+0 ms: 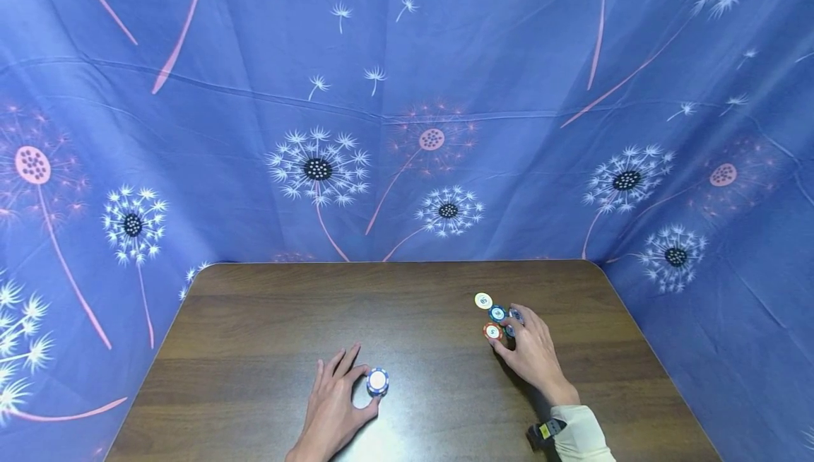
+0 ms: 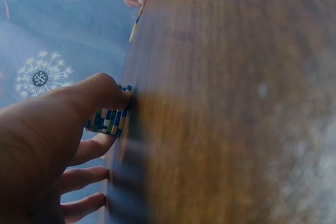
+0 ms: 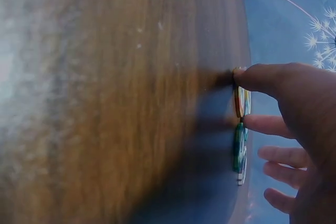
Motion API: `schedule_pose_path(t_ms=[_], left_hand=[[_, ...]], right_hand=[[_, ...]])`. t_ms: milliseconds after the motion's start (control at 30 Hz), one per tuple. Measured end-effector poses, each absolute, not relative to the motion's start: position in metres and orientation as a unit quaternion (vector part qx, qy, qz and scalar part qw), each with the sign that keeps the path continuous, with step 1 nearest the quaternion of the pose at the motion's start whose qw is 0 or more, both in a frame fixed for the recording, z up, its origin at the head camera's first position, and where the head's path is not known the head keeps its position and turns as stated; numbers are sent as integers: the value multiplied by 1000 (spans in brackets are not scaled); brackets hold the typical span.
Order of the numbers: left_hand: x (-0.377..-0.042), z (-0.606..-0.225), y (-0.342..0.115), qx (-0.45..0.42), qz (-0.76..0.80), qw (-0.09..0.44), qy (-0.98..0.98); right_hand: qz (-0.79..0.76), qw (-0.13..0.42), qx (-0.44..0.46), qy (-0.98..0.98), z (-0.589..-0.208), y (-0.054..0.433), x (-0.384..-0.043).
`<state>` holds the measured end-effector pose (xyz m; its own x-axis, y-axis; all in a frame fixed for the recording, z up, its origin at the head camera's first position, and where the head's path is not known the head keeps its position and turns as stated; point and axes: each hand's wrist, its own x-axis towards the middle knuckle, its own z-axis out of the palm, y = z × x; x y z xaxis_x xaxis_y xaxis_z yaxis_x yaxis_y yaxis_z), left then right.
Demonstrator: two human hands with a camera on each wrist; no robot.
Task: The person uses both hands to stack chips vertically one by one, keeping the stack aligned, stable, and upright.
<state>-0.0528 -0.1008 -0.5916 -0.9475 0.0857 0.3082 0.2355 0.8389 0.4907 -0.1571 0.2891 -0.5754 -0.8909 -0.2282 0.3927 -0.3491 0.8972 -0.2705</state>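
A short stack of poker chips (image 1: 378, 381), topped by a blue-and-white one, stands on the wooden table. My left hand (image 1: 333, 398) pinches the stack between thumb and index finger, its other fingers spread out; the stack's multicoloured edges (image 2: 109, 121) show in the left wrist view. Farther right, my right hand (image 1: 533, 350) has its thumb and index finger at opposite edges of an orange poker chip (image 1: 492, 332). Close around it lie a blue chip (image 1: 497, 314), a yellow-rimmed chip (image 1: 483, 301) and darker chips (image 1: 516, 315) partly covered by the fingers.
The brown wooden table (image 1: 267, 321) has rounded back corners. A blue curtain with dandelion print (image 1: 381, 80) hangs behind it and along both sides. A dark wrist device (image 1: 545, 432) sits by the right sleeve (image 1: 581, 434).
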Motion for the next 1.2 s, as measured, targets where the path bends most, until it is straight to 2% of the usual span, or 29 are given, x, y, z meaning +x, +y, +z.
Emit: schedule_pose_path(t_ms=[1200], left_hand=[[-52, -592, -101, -90, -270, 158, -946]], right_hand=[[190, 227, 191, -936, -588, 260, -148]])
